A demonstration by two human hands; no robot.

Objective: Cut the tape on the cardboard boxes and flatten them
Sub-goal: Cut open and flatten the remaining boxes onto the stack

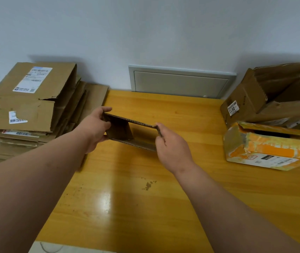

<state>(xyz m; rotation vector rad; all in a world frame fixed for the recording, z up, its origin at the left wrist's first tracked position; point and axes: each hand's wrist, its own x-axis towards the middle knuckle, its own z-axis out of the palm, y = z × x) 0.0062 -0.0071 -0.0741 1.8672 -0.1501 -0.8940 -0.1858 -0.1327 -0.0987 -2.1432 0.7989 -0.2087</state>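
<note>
The left hand (95, 127) and right hand (171, 143) each grip one end of a small brown corrugated cardboard box (125, 131), partly collapsed, open-ended.

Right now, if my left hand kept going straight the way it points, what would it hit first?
Probably the wall panel: the left hand, gripping the small box, points away over bare table. Depth is uncertain.

Held box (125, 130): matt corrugated cardbd. Table (145, 207): glossy wood. Right box (266, 150): shiny tape.
</note>
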